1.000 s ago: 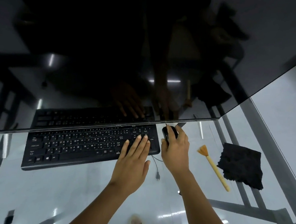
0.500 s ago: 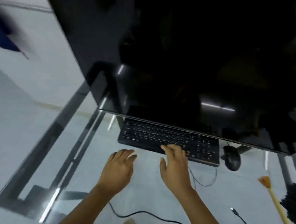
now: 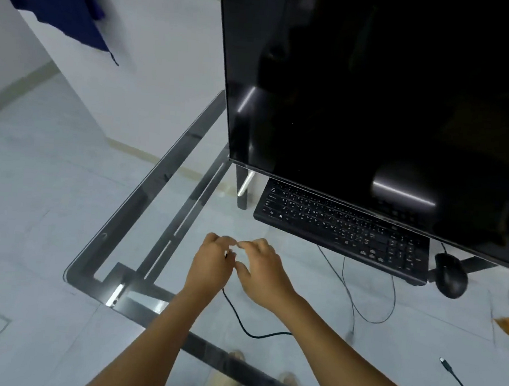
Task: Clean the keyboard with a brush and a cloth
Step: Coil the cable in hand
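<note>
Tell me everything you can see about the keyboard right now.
The keyboard is a black full-size board, plastic by its look, with pale legends and a number pad at its right end. It lies flat on the glass desk, its far edge tucked under the dark monitor. A black mouse sits just off its right end. A thin cable runs from near its front edge. Neither hand touches it.

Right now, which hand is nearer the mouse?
Right. The right hand is left of the mouse, beyond the keyboard's near edge; the left hand is further left, fingertips meeting the right's.
</note>
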`<state>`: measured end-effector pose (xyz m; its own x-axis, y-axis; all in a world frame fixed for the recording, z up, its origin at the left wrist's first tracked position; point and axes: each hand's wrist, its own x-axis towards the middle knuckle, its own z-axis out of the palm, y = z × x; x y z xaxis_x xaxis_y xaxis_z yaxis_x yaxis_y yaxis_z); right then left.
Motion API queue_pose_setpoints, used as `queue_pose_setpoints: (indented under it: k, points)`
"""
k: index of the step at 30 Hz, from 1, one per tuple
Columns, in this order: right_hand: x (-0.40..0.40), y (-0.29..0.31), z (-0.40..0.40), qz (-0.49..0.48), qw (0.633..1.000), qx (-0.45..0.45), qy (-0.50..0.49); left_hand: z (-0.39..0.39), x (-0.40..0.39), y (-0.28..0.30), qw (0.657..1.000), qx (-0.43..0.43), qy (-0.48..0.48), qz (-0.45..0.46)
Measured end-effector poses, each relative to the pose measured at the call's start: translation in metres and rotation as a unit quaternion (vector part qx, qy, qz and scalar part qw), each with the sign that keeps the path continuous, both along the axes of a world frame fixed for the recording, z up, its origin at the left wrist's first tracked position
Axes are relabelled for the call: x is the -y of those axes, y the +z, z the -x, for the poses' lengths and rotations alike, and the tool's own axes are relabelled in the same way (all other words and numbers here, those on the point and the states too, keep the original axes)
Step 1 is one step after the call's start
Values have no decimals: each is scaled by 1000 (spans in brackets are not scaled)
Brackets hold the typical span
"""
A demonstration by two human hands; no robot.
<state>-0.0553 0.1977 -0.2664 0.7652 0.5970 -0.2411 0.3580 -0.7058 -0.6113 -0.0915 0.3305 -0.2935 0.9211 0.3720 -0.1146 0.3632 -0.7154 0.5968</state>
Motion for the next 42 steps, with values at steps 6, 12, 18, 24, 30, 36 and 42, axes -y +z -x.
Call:
queue_pose_setpoints:
  k: [6,12,18,24,30,36,42]
  points:
    - [11,33,-11,-86,948,-302,-43,-33,5,46,979,55,130,146]
    - [50,97,-37,-127,970,-194,-68,-66,27,113,986,163,-36,0]
    - [111,178,-70,-132,986,-70,-80,-82,86,182,956,149,-234,93]
    - [183,266,-79,-149,981,36,-116,-88,126,259,933,56,-321,154]
    - [239,327,-65,-294,945,53,-132,-81,158,332,779,27,-441,444]
    - [231,333,-63,-469,867,20,-169,-82,206,382,643,92,-419,635]
    - [212,337,-62,-389,899,59,-193,-107,214,421,605,247,-266,708]
